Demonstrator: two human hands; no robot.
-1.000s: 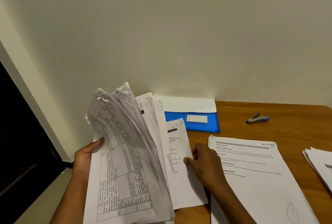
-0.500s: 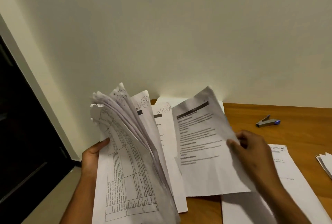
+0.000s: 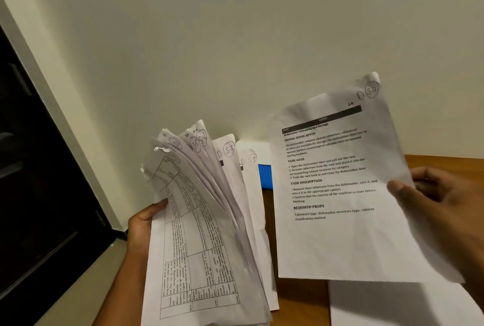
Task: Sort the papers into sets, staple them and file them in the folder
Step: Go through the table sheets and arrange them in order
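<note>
My left hand grips a thick fanned stack of printed papers by its left edge, held upright above the table's left end. My right hand pinches a single printed sheet by its right edge, lifted clear of the stack and raised to the right; it is marked "S-7" in its top corner. A strip of the blue folder shows between the stack and the sheet, lying on the table against the wall. The stapler is hidden.
The wooden table runs along a pale wall. A white sheet lies on the table at the bottom right, under the lifted page. A dark doorway stands at the left.
My right hand has pulled one sheet out of the stack and carried it up and to the right. The view has turned, so the stapler and the right-hand pile are out of sight.
</note>
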